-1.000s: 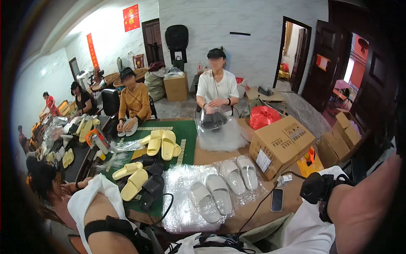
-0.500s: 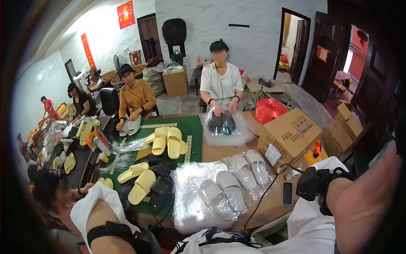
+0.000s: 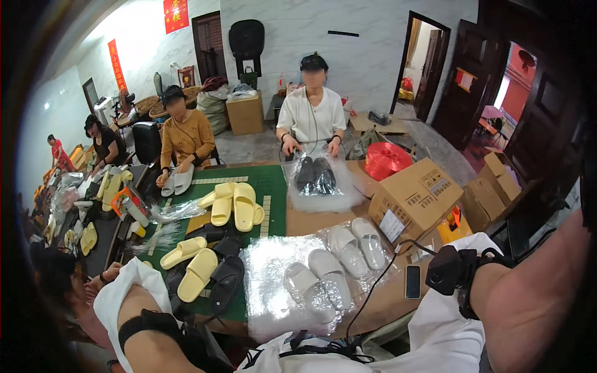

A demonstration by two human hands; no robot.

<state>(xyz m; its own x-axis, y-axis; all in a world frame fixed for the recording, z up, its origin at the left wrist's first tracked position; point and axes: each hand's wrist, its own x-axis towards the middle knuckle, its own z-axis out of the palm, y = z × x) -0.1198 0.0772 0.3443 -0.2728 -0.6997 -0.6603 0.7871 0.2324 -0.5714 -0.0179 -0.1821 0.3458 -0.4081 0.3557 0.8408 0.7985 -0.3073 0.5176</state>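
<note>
Neither of my hands shows. My bare left arm (image 3: 146, 336), with a black strap and a white sleeve, comes in at the lower left. At the right edge is my right arm (image 3: 522, 292), with a black strapped-on device (image 3: 444, 270). Between them on the table, a pair of light grey slippers (image 3: 329, 280) rests on a stack of clear plastic bags (image 3: 267, 261). A second grey pair (image 3: 356, 248) in clear plastic is just beyond. Yellow slippers (image 3: 199, 273) and a black slipper (image 3: 226, 285) sit to the left.
A phone (image 3: 412, 281) and a carton (image 3: 416, 199) stand to the right, near a red roll (image 3: 388, 160). Across the table, a person in white has bagged black slippers (image 3: 314, 175); another handles grey slippers (image 3: 178, 181). More yellow slippers (image 3: 244, 206) lie on the green mat (image 3: 277, 186).
The view has shifted slightly, so the scene sits further left. The person in white has moved their hands apart to the sides of the bag, and the black slippers show more clearly.
</note>
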